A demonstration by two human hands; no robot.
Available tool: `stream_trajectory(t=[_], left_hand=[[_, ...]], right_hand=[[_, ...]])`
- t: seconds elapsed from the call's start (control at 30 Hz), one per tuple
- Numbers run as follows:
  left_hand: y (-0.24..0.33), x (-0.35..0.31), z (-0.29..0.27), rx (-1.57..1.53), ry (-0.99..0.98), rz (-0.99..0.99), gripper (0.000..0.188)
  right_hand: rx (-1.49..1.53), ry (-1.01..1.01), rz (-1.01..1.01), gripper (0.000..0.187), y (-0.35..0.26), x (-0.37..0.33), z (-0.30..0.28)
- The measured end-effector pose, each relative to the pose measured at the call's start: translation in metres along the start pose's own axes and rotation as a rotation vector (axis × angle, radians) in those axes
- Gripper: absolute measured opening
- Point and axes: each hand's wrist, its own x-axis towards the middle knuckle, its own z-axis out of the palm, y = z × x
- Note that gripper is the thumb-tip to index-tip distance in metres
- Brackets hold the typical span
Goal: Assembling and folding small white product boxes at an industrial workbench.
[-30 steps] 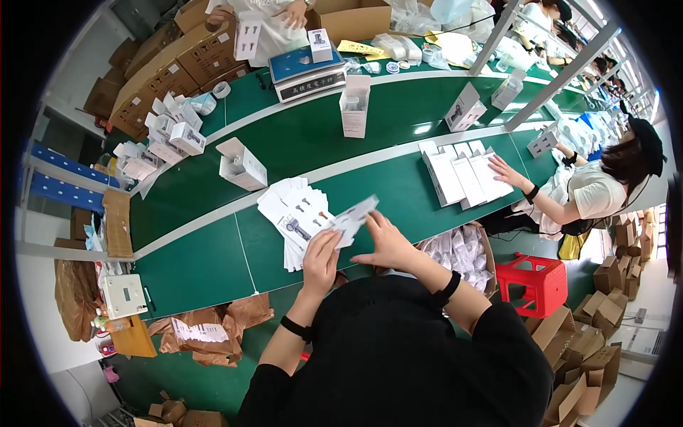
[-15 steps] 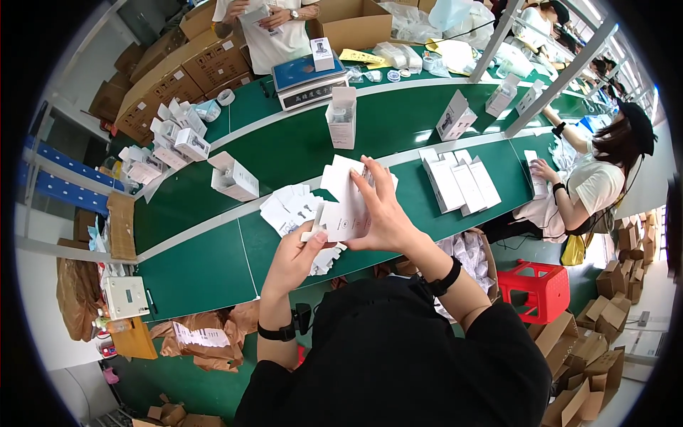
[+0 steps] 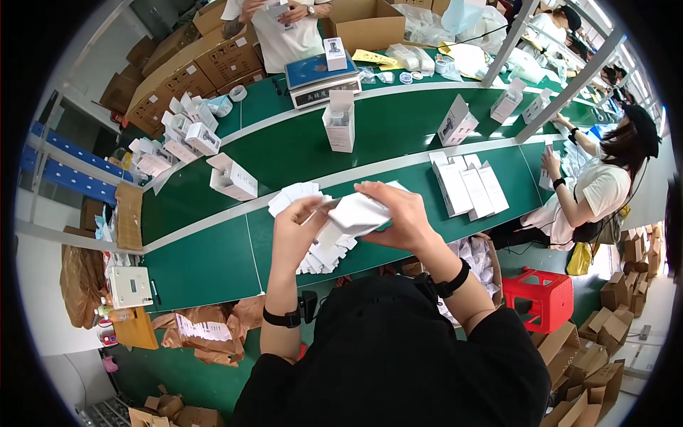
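White folding carton [image 3: 359, 213], part-formed, centre of frame

Carton: one, off the bench, between both hands; faces angled to one another. Judged partly opened out, ends not yet closed.
Right hand [image 3: 403, 215]: fingers and thumb clamped across the carton's upper edge and near side.
Left hand [image 3: 293, 226]: fingers and thumb pinched on the carton's left end; exact contact partly hidden.
Flat carton blanks [image 3: 329, 257]: fanned pile, below and behind the hands; unformed, evidently remaining.
Formed white cartons [image 3: 475, 192]: several, lying side by side, right of centre; apparently done.
Workbench [image 3: 206, 260]: green top, pale rail along its far edge.
Red plastic stool [image 3: 542, 299]: lower right, on the floor.
Open-topped cartons [image 3: 233, 181]: spaced along a green conveyor strip [image 3: 284, 146] beyond the rail.
Blue-topped scale [image 3: 302, 72]: upper centre, boxed item on top.
Co-workers: one at right, another at upper edge.
Brown shipping boxes [image 3: 171, 96]: stacked, upper left.
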Motion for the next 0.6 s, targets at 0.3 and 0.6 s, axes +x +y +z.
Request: stream_trajectory(t=[0.3, 0.6], left_hand=[[0.011, 0.017, 0.019, -0.595, -0.473, 0.730, 0.102], [0.028, 0.003, 0.054, -0.180, -0.163, 0.877, 0.068]], right_hand=[[0.246, 0.287, -0.246, 0.096, -0.030, 0.012, -0.008], [0.559, 0.335, 0.167, 0.058, -0.076, 0.004, -0.014]])
